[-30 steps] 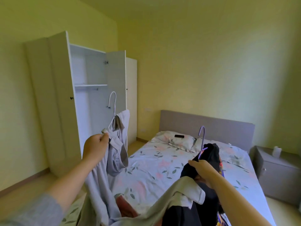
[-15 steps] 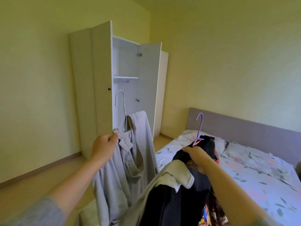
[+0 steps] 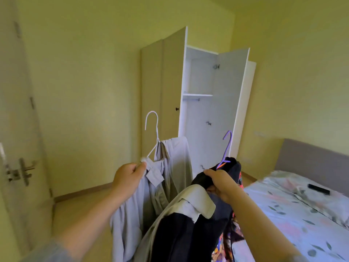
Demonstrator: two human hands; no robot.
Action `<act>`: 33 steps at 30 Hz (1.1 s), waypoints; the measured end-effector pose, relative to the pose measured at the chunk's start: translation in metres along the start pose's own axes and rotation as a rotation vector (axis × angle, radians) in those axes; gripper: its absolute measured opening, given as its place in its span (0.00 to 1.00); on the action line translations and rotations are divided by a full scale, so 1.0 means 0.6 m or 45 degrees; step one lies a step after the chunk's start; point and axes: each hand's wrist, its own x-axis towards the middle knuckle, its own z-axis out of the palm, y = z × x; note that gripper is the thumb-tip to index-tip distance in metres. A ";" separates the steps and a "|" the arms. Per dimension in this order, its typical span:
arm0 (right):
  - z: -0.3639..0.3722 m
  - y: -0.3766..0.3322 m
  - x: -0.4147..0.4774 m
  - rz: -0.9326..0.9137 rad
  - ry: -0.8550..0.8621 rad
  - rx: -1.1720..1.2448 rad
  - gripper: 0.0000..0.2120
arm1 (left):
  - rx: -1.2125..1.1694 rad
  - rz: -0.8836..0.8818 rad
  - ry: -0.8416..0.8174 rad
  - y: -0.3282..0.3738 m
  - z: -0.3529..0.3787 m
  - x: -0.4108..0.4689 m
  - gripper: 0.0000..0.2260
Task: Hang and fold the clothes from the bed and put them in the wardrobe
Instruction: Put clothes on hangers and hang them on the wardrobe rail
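Wardrobe (image 3: 200, 114) swung to centre; left hand (image 3: 128, 176) pinches white wire hanger (image 3: 154, 133), right hand (image 3: 221, 183) grips dark cloth (image 3: 177, 235).

Yellow walls (image 3: 85, 72), white door (image 3: 17, 120), tan floor (image 3: 75, 214)

Pale grey garment (image 3: 175, 167) hangs on a white hanger (image 3: 157, 129) at 10 o'clock of a dark garment (image 3: 179, 233) on a purple hanger (image 3: 228, 148). The white wardrobe (image 3: 232, 91) stands open at 12 o'clock, with the flowered bed (image 3: 283, 214) at 3.

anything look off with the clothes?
The grey garment sits lopsided on the white hanger, bunched to one side. A pale shirt lies draped loose over the dark clothes in the right hand.
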 end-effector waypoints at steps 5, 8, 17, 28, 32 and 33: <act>0.078 -0.001 0.084 0.010 -0.123 -0.058 0.13 | 0.046 -0.053 0.079 -0.055 -0.017 0.041 0.24; 0.135 0.000 0.124 0.040 -0.176 -0.095 0.13 | 0.101 -0.104 0.106 -0.102 -0.037 0.064 0.24; 0.328 -0.024 0.244 0.024 -0.220 -0.188 0.06 | 0.116 -0.160 0.156 -0.255 -0.102 0.195 0.25; 0.498 -0.062 0.373 0.053 -0.073 -0.290 0.10 | 0.045 -0.151 0.018 -0.411 -0.117 0.379 0.25; 0.520 -0.080 0.440 0.045 -0.013 -0.285 0.09 | 0.010 -0.108 -0.019 -0.439 -0.094 0.460 0.24; 0.524 -0.080 0.457 0.049 -0.005 -0.283 0.09 | 0.004 -0.104 -0.028 -0.448 -0.083 0.475 0.24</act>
